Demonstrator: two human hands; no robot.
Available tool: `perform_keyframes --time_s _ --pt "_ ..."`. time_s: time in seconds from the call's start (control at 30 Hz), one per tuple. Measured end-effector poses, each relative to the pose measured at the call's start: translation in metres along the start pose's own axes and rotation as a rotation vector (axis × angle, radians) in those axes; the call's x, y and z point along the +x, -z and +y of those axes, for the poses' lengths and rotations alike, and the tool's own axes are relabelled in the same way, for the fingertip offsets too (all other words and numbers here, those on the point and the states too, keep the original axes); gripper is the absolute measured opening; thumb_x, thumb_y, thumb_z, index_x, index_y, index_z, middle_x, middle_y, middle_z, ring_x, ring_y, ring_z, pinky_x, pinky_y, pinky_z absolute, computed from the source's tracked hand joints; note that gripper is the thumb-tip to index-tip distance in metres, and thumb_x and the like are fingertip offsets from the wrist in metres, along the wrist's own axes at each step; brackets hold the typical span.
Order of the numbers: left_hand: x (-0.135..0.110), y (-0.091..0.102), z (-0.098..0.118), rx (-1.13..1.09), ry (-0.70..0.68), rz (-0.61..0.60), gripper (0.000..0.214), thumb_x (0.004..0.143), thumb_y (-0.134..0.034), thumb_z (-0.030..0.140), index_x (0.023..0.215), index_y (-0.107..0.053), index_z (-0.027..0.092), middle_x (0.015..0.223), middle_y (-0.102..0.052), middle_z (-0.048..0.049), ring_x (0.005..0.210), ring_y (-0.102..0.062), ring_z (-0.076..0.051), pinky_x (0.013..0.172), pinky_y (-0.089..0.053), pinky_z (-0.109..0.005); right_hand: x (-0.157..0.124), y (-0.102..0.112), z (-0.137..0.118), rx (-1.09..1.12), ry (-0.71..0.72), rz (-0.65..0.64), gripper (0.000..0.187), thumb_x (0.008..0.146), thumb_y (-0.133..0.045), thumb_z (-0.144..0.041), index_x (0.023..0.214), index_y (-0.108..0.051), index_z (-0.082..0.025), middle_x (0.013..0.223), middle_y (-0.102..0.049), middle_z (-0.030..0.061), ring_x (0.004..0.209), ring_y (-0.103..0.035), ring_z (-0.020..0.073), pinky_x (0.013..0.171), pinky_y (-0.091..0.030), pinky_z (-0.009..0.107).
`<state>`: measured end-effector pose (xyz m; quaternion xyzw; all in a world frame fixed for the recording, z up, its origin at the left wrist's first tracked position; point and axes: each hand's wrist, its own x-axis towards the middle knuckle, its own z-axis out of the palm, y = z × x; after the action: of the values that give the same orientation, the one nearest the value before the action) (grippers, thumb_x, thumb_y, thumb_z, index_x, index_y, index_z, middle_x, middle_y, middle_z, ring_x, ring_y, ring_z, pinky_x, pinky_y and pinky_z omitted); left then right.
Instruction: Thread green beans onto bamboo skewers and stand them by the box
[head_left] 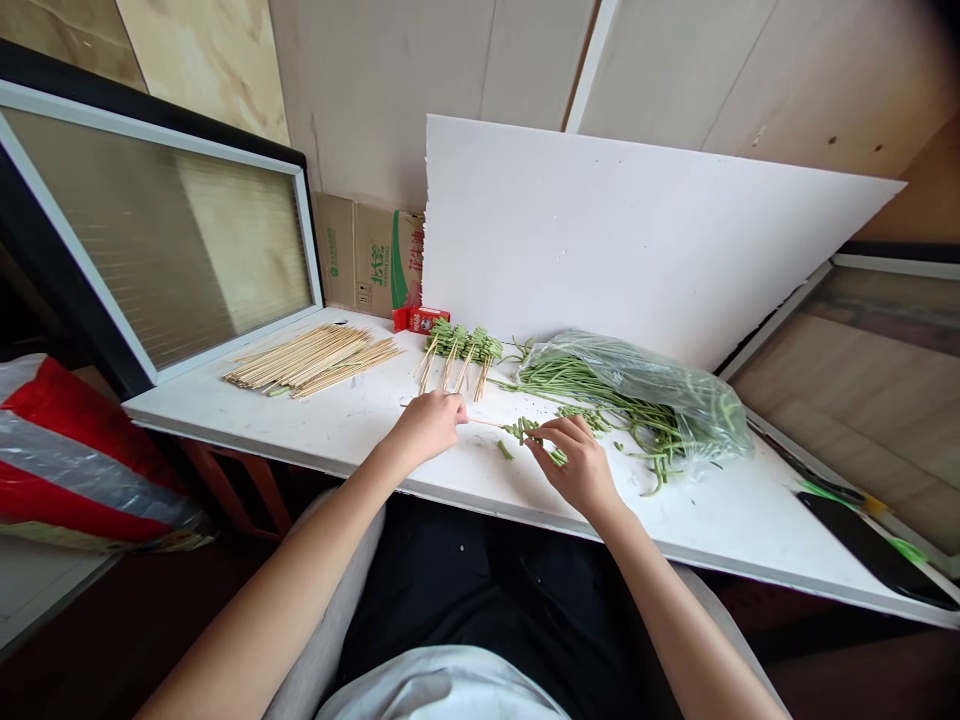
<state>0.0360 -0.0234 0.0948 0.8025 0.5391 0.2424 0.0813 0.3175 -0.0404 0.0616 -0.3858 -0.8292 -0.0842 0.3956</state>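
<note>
My left hand (427,425) is closed round the blunt end of a thin bamboo skewer (487,423) that lies just above the white table (337,420). Several short green bean pieces (523,430) are threaded near its tip. My right hand (576,462) pinches another bean piece at the skewer's tip. One loose bean piece (505,450) lies between my hands. Finished bean skewers (459,348) lie in a row behind my left hand.
A pile of bare bamboo skewers (315,360) lies at the left. A clear plastic bag of long green beans (637,390) sits at the right. A white board (637,240) leans behind; a red carton (420,318) and cardboard box (367,255) stand at the back. A black phone (870,545) lies far right.
</note>
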Motion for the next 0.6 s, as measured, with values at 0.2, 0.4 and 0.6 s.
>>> perform_keyframes --time_s 0.2,0.4,0.6 --pt "-0.0002 -0.0006 0.0033 0.017 -0.016 0.026 0.023 0.084 -0.058 0.001 0.089 -0.071 0.018 0.095 -0.08 -0.0067 0.087 -0.074 -0.025 0.073 -0.051 -0.03 -0.0009 -0.0008 0.0005 -0.003 -0.03 -0.002 0.017 0.1 -0.064 -0.032 0.109 -0.076 -0.023 0.1 -0.071 0.0109 0.094 -0.06 0.0277 0.082 -0.052 0.042" --pt "0.0 -0.0012 0.0054 0.064 -0.028 0.044 0.02 0.086 -0.059 0.003 0.091 -0.071 0.018 0.093 -0.08 -0.0069 0.085 -0.074 -0.025 0.073 -0.051 -0.03 -0.0009 -0.0019 0.0006 -0.013 -0.026 0.022 0.019 0.099 -0.064 -0.03 0.113 -0.075 -0.024 0.103 -0.069 0.0114 0.098 -0.058 0.0288 0.087 -0.051 0.045" --pt "-0.0009 -0.0002 0.0056 0.077 -0.043 0.04 0.023 0.084 -0.058 0.001 0.091 -0.07 0.019 0.095 -0.08 -0.0061 0.085 -0.074 -0.024 0.071 -0.051 -0.029 0.0011 0.0004 -0.0002 -0.031 -0.022 0.012 0.018 0.098 -0.065 -0.03 0.113 -0.074 -0.024 0.111 -0.067 0.0119 0.106 -0.057 0.0301 0.094 -0.049 0.048"
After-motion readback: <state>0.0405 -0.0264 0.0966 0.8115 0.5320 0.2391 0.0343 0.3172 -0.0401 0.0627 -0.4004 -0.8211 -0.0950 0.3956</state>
